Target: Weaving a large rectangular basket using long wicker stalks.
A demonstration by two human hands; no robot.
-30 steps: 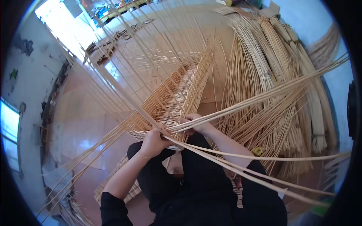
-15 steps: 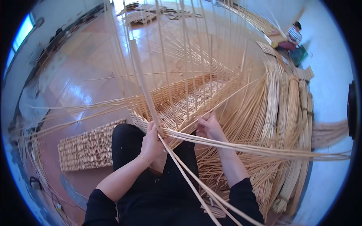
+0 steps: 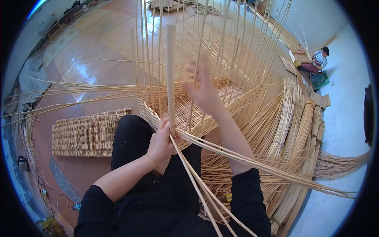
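Note:
A long rectangular wicker basket (image 3: 202, 127), part woven, rests across my knees with many thin stakes standing up from its walls. At its near left corner rises a thick pale corner post (image 3: 171, 75). My left hand (image 3: 161, 139) is closed round the foot of this post, where the weaving rods cross. One bundle of weaving rods (image 3: 252, 161) runs from there to the right; more loose rods (image 3: 194, 177) slant down over my lap. Above the basket, among the stakes, my right hand (image 3: 203, 90) is raised with fingers apart, slightly blurred, holding nothing visible.
A woven wicker panel (image 3: 85, 134) lies on the floor at left. Bundles of long willow rods (image 3: 284, 118) are heaped at right. Farther off, a person (image 3: 319, 59) sits by the wall. Flat woven pieces (image 3: 167, 4) lie at the back.
My right hand has left the rods at the near wall and risen up and away over the basket. The corner post stands more upright; my left hand keeps its hold.

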